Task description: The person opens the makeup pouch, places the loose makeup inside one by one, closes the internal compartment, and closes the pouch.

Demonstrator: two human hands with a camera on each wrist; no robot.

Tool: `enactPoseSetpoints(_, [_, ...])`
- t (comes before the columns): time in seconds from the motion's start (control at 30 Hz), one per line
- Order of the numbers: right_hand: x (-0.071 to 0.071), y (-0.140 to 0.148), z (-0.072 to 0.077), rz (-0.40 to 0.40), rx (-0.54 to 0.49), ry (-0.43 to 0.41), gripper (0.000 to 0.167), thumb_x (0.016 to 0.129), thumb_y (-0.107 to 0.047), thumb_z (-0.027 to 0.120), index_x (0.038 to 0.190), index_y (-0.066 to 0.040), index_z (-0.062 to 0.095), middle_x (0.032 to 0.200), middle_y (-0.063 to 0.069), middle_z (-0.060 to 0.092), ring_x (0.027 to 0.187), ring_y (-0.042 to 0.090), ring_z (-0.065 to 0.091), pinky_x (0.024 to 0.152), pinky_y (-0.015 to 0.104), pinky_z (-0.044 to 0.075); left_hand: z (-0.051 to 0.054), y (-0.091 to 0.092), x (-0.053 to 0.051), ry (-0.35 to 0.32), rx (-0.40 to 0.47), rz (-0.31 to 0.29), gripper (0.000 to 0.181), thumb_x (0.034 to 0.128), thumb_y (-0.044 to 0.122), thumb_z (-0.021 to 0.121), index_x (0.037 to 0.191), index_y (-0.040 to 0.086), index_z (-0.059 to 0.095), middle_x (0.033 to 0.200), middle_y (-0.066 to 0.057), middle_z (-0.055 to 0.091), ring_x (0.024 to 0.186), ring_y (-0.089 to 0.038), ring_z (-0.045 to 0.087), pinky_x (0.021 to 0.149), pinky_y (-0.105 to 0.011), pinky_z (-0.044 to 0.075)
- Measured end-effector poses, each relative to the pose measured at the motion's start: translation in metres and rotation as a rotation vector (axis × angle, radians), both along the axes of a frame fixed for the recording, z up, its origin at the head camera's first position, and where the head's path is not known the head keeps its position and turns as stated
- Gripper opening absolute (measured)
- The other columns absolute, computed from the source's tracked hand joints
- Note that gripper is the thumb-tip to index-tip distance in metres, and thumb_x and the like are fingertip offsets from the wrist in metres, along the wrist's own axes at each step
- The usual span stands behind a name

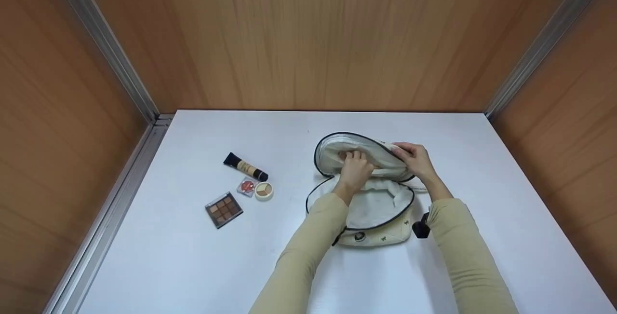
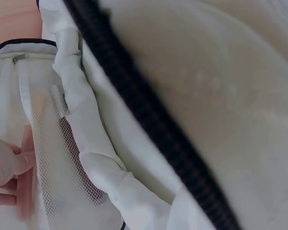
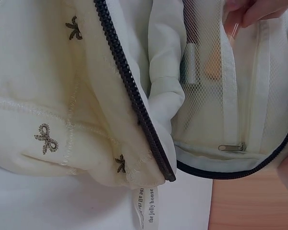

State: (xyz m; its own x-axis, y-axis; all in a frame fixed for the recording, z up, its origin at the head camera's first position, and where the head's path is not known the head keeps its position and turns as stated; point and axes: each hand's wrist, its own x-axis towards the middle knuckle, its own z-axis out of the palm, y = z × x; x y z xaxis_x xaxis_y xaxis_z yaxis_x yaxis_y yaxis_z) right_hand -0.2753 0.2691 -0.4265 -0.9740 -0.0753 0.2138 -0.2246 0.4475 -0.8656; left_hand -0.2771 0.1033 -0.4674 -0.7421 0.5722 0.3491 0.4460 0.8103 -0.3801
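A cream cosmetic bag (image 1: 381, 237) with black zip edging lies unzipped, its lid (image 1: 332, 152) raised. My left hand (image 1: 355, 171) reaches to the lid's inner side. In the left wrist view, the fingers of this hand (image 2: 9, 170) pinch a slim pinkish stick (image 2: 25, 177) at the edge of a white mesh pocket (image 2: 62, 177); its exact kind is unclear. Behind the mesh in the right wrist view are a peach-coloured piece (image 3: 213, 64) and a silver-collared dark stick (image 3: 191, 62). My right hand (image 1: 417, 159) grips the lid's right rim, thumb on the inner side.
On the white table (image 1: 159, 256), left of the bag, lie a black-capped beige tube (image 1: 246, 166), a small red compact (image 1: 247, 187), a round three-colour pot (image 1: 263, 190) and a brown eyeshadow palette (image 1: 224, 210). A black tag (image 1: 421, 227) hangs by the bag's right side. Wooden panels (image 1: 308, 39) surround the table.
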Motion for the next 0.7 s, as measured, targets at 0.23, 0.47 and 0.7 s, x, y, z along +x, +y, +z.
enactPoseSetpoints(0.23, [0.003,-0.003,0.004,-0.009,0.008,0.002,0.025,0.087,-0.006,0.055,0.103,0.013,0.059,0.100,0.027,0.059,0.081,0.006,0.056,0.071,0.013,0.041,-0.002,-0.003,-0.001,-0.038,0.017,-0.039,0.024,0.0869,0.019,0.047,0.082,0.023,0.070,0.087,-0.002,0.059,0.084,-0.018,0.052,0.069,-0.032,0.043])
enactPoseSetpoints(0.47, [0.001,-0.002,0.003,-0.001,0.013,0.004,0.025,0.086,-0.006,0.055,0.104,0.012,0.059,0.101,0.027,0.059,0.082,0.006,0.055,0.071,0.012,0.040,-0.007,-0.002,-0.001,-0.054,0.076,-0.027,0.023,0.0854,0.014,0.046,0.086,0.017,0.069,0.084,-0.002,0.058,0.079,-0.016,0.053,0.063,-0.029,0.044])
enactPoseSetpoints(0.7, [0.000,-0.002,0.002,0.011,0.005,0.002,0.025,0.087,-0.004,0.054,0.104,0.014,0.058,0.101,0.028,0.058,0.081,0.003,0.055,0.071,0.011,0.039,-0.022,-0.001,-0.012,-0.011,0.070,-0.008,0.023,0.0892,0.014,0.044,0.088,0.016,0.067,0.082,-0.001,0.057,0.077,-0.015,0.054,0.063,-0.030,0.043])
